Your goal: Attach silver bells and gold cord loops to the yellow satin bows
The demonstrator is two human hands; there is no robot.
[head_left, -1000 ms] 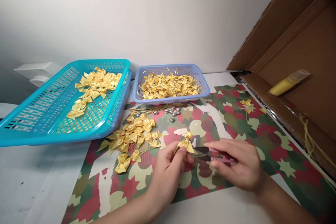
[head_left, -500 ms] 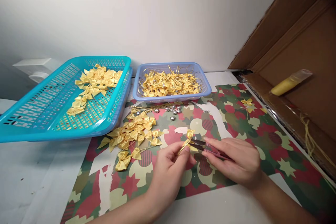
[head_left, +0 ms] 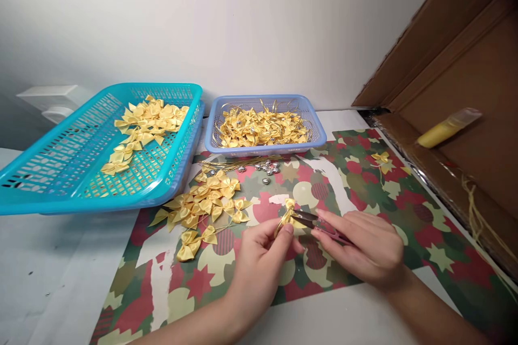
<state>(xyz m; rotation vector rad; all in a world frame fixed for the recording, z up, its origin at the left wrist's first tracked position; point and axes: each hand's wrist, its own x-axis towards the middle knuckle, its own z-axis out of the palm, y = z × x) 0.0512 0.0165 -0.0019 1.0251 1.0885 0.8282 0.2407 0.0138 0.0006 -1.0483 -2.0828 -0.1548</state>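
Observation:
Between its thumb and fingers, my left hand (head_left: 265, 259) pinches a yellow ribbon bow (head_left: 290, 205) with a looped gold cord on it. My right hand (head_left: 364, 245) is closed around a pair of thread snips (head_left: 326, 226) with pink handles and dark blades. The blade tips lie at the middle of the bow, against the cord; whether they touch the ribbon I cannot tell. To the left lies a loose pile of yellow bows (head_left: 214, 194). Several silver bells (head_left: 266, 180) and a bundle of gold cords (head_left: 251, 163) sit behind the hands.
A teal basket (head_left: 159, 183) holding yellow bows stands at the left. Behind is a blue-purple basket (head_left: 265, 149) heaped with bows and gold cords. A cardboard panel (head_left: 465, 64) with a yellow-filled tube (head_left: 447, 128) borders the right. One bow (head_left: 380, 157) lies near it.
The snips' blades have moved slightly left, closer to the bow's middle. The gold cord loop in my left hand looks rounder and has shifted a little.

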